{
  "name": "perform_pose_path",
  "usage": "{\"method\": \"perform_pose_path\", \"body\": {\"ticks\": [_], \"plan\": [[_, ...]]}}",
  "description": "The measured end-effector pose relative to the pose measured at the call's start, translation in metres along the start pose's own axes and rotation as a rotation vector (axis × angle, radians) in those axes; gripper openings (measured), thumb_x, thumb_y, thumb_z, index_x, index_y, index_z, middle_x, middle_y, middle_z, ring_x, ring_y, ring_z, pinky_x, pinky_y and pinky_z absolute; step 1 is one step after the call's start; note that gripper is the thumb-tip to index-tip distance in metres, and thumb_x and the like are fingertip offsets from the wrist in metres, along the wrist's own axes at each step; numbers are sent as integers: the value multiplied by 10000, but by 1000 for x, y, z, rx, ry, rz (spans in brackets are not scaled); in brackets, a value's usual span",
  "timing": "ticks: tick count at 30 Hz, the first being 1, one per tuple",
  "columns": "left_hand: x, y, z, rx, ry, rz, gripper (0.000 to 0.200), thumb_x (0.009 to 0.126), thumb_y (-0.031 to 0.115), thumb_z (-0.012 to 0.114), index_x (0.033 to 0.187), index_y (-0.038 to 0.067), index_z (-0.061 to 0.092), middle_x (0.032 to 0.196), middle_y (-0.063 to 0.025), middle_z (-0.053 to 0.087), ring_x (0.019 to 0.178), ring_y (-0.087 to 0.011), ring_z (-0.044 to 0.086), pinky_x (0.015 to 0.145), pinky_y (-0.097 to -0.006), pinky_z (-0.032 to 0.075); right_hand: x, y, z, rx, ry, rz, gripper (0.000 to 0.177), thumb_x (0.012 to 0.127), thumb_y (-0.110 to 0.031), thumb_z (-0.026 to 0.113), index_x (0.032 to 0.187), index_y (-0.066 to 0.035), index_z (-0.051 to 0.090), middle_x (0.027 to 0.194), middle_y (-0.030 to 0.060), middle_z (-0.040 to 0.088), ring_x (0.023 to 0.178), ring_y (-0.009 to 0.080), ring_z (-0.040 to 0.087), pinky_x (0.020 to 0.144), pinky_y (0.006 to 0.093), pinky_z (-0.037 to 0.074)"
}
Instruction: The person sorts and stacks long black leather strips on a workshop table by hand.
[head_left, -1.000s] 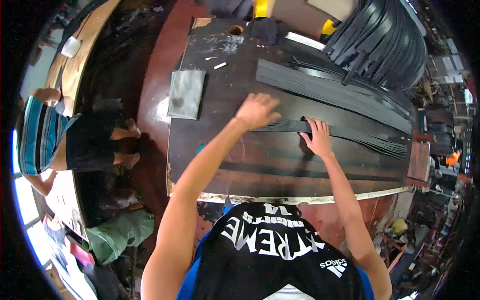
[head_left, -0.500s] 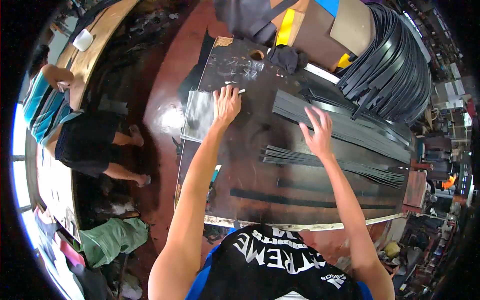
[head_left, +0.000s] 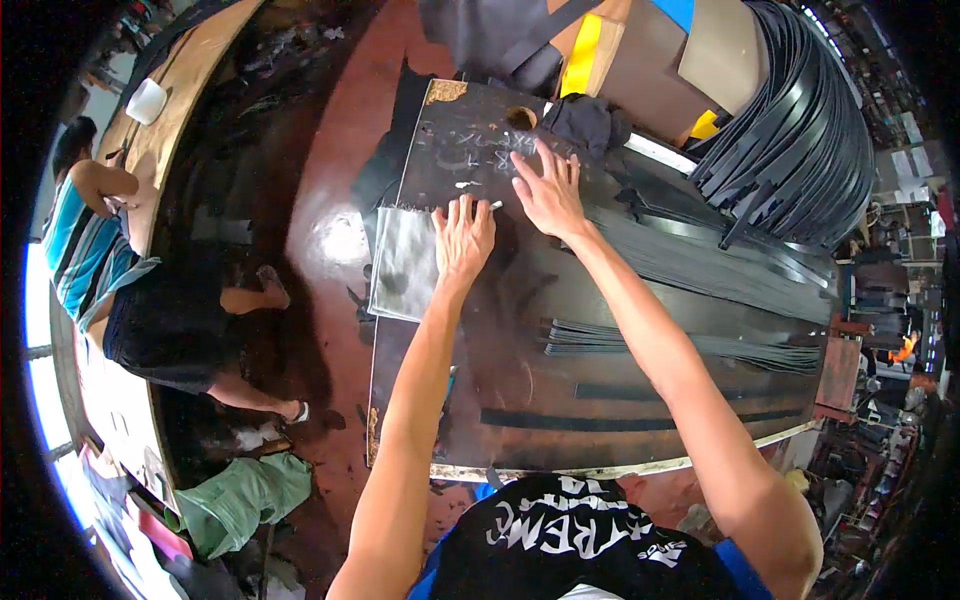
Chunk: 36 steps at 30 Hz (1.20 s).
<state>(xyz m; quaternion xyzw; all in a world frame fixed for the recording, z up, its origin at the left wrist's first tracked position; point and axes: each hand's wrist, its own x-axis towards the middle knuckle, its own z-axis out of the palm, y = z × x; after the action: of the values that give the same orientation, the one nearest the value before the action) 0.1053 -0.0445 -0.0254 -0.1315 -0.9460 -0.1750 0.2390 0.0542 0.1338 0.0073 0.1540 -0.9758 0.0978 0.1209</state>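
My left hand (head_left: 465, 240) lies palm down with its fingers stretched out, at the right edge of a grey sheet (head_left: 405, 265) with a frayed far edge. Beside its fingertips is a short white stick (head_left: 496, 205). My right hand (head_left: 552, 195) is spread open over the dark tabletop, close to white chalk-like marks (head_left: 490, 158). Nothing shows between its fingers. Below my right forearm, a bundle of thin dark strips (head_left: 600, 338) lies lengthwise on the table, and a wider stack of grey strips (head_left: 690, 255) lies beyond it.
A large coil of black strips (head_left: 790, 150) rises at the back right. A black cloth (head_left: 588, 122) sits near the hole in the table (head_left: 521, 118). On the left, another person (head_left: 100, 220) leans over a wooden bench (head_left: 205, 65). A green sack (head_left: 245, 500) lies lower left.
My right hand has swung left and away from me, from the grey strips to near the chalk marks. My left hand stays at the sheet's edge. The view has shifted slightly.
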Motion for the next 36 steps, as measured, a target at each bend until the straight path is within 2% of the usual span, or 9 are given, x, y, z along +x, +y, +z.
{"method": "perform_pose_path", "body": {"ticks": [13, 15, 20, 33, 36], "plan": [[1, 0, -1, -9, -39, -27, 163, 900, 243, 627, 1016, 129, 621, 1050, -66, 580, 996, -246, 565, 890, -483, 392, 21, 0, 23, -69, -40, -82, 489, 996, -432, 478, 1452, -258, 501, 1606, 175, 226, 1398, 400, 340, 1161, 670, 114], [2, 1, 0, -8, -33, -28, 168, 901, 244, 626, 1021, 127, 619, 1056, -66, 579, 1002, -247, 564, 894, -488, 392, 24, -2, 24, -123, -46, -69, 490, 999, -414, 488, 1467, -270, 478, 1608, 164, 210, 1425, 352, 302, 1163, 663, 125], [2, 1, -2, -13, -71, -39, 190, 903, 249, 624, 1047, 125, 617, 1057, -69, 579, 1005, -253, 565, 911, -500, 393, 26, -5, 18, -98, -84, -42, 504, 999, -426, 485, 1478, -271, 465, 1620, 164, 183, 1443, 368, 276, 1162, 662, 126], [2, 1, -2, -14, -62, -50, 182, 907, 243, 622, 1048, 129, 624, 1062, -64, 578, 997, -246, 571, 910, -505, 397, 23, 1, 22, -104, -76, -64, 507, 1006, -426, 476, 1488, -272, 450, 1622, 165, 173, 1440, 367, 278, 1156, 673, 121], [2, 0, 0, -30, -41, -51, 179, 904, 238, 626, 1043, 127, 619, 1069, -62, 574, 997, -245, 571, 903, -507, 397, 22, 4, 23, -96, -12, -92, 482, 998, -428, 479, 1452, -267, 501, 1623, 169, 188, 1397, 387, 353, 1151, 683, 132]]}}
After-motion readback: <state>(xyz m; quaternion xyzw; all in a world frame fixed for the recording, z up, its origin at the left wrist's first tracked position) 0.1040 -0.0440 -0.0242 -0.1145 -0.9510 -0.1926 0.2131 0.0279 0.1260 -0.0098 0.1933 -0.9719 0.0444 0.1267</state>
